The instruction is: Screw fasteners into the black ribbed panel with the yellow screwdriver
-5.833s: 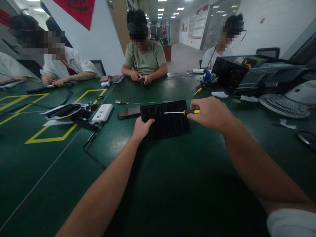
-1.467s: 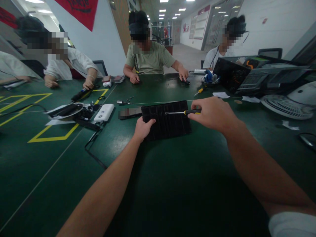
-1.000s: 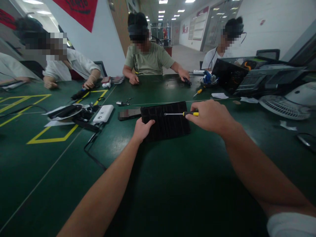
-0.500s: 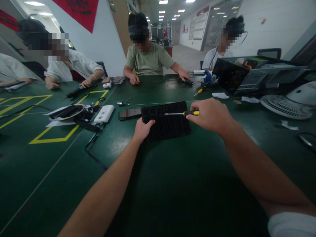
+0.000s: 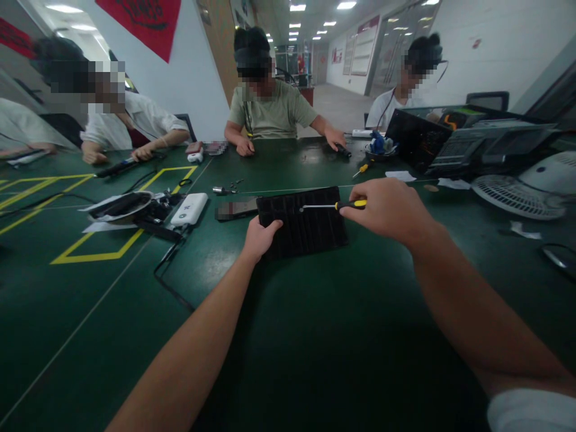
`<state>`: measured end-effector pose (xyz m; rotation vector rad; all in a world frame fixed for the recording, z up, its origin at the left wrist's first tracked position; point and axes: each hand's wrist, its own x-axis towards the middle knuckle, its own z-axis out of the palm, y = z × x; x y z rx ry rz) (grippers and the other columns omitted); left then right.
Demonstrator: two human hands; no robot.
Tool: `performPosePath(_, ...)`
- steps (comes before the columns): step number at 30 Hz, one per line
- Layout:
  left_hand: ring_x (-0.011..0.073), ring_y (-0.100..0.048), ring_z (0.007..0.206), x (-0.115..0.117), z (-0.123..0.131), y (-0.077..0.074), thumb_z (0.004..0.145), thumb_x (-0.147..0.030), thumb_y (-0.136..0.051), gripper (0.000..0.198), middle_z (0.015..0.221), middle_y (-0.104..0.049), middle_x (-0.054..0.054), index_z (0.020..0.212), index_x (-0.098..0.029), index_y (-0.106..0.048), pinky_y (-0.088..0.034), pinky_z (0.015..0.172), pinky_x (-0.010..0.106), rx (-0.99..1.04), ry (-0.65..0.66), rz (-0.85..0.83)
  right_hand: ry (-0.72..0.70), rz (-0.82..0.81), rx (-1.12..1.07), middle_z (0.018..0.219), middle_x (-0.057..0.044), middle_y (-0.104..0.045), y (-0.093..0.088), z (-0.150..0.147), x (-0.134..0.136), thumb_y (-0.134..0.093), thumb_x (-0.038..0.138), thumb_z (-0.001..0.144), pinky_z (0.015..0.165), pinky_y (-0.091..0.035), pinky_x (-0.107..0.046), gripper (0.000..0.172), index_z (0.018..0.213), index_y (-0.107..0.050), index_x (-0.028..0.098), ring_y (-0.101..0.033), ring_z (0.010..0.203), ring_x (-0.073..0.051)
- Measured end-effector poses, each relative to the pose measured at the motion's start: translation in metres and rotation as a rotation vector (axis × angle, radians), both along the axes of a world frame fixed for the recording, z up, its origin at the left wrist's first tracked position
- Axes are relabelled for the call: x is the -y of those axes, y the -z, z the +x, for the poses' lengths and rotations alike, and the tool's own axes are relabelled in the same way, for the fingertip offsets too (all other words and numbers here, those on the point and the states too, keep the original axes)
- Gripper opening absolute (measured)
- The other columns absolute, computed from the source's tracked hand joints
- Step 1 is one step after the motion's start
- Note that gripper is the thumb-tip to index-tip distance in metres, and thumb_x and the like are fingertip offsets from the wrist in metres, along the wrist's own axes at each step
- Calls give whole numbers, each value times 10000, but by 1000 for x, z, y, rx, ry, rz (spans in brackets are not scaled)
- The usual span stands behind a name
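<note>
Head view: left hand (image 5: 261, 237) pinches black ribbed rectangular panel (image 5: 310, 231) over green table (image 5: 288, 336), right hand (image 5: 387, 209) grips yellow-black metal-shafted screwdriver (image 5: 354, 204) across it; probably screw work, so next turn needs tip seated, panel steady.

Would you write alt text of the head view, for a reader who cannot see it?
A person's left hand grips a flat, black, ribbed panel while the right hand holds a yellow-and-black screwdriver, its silver shaft extending over the panel. Below is a dark green table; a co-worker in a green shirt sits opposite.
</note>
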<state>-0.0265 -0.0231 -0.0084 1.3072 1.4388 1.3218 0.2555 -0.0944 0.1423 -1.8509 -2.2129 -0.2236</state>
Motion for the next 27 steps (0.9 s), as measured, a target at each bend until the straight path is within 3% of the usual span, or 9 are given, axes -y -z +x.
performPosePath(8, 305, -760, 923, 2, 2, -5, 659, -387, -826, 324, 931, -801, 78, 897, -186, -738, -612, 910, 458, 5, 2, -4, -41, 7, -21, 982, -114, -798, 4, 1, -3, -697, 467, 901, 658, -382, -380, 289, 987, -838, 230, -683, 897, -308)
performPosePath(27, 314, -764, 945, 0, 1, -1, 666, -405, -831, 338, 956, -809, 80, 913, -190, -746, -607, 932, 470, 0, 11, 4, -4, -5, -2, 1007, -132, -791, 1, -5, 3, -684, 467, 926, 660, -378, -382, 280, 1040, -785, 232, -688, 911, -332)
